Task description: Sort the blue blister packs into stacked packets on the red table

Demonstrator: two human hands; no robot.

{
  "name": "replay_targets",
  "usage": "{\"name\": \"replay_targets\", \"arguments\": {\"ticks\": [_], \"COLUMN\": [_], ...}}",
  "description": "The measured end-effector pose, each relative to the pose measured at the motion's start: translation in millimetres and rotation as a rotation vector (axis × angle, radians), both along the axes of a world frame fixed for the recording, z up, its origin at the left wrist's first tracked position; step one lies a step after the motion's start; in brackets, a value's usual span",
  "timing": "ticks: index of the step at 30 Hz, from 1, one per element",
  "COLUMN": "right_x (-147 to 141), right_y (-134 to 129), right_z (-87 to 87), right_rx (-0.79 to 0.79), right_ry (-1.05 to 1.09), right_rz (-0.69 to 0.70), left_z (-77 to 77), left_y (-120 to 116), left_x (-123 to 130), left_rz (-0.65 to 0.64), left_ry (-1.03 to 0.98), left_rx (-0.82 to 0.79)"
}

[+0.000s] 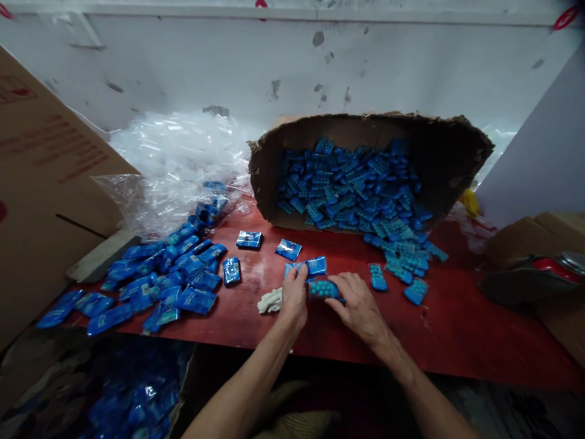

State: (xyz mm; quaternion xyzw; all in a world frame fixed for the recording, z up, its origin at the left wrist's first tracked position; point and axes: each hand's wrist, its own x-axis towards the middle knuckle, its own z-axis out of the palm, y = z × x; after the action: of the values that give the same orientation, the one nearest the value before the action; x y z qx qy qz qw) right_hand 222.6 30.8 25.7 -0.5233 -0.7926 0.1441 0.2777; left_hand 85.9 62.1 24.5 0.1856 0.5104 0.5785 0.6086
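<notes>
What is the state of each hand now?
Left hand: fingers together near blue packets; grip cannot be told.
Right hand: closed on a bumpy blue pack.

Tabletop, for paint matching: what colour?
The tabletop is dark red, shown best in the head view.

Single head-worn view; looks forward and down over red tabletop [457,323]; both hands within close range.

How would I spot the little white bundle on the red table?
Find the red table, then the left hand near its front edge. Just left of that hand sits the white bundle, crumpled and cloth-like, unlike the flat blue packets nearby.
</notes>
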Motion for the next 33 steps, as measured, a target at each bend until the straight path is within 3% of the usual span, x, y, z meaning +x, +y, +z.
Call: {"name": "replay_targets", "arguments": {"ticks": [3,8,10,15,22,27,33], "right_x": [-8,-11,-13,-29,-49,-51,-51], "right_y": [-9,-13,-13,-17,-33,-38,-44], "right_z": [9.4,10.1,11.2,20.4,34.1,33.3,28.5], "right_rx": [-0.079,-0.445,-0.522,-0.54,-0.803,-0.816,-0.806], "right_ry": [0.322,0.998,1.135,1.203,1.527,1.495,1.445], "right_rz": [0.01,0.02,0.044,-0.004,0.053,0.13,0.209], "left_z": [1.1,0.2,1.6,4.7,13.6,30.4,36.8], "left_y": [1,-5,-8,-10,-10,-16,-25], "left_x": [7,1,0,0,-5,-7,-11], "left_rz": [0.043,0.04,0.037,0.059,0.161,0.16,0.138], "left_ry": [0.037,-0.01,-0.038,0.022,0.322,0.324,0.372], "left_rx": [0.001,-0.017,-0.011,0.043,0.206,0.234,0.284]}}
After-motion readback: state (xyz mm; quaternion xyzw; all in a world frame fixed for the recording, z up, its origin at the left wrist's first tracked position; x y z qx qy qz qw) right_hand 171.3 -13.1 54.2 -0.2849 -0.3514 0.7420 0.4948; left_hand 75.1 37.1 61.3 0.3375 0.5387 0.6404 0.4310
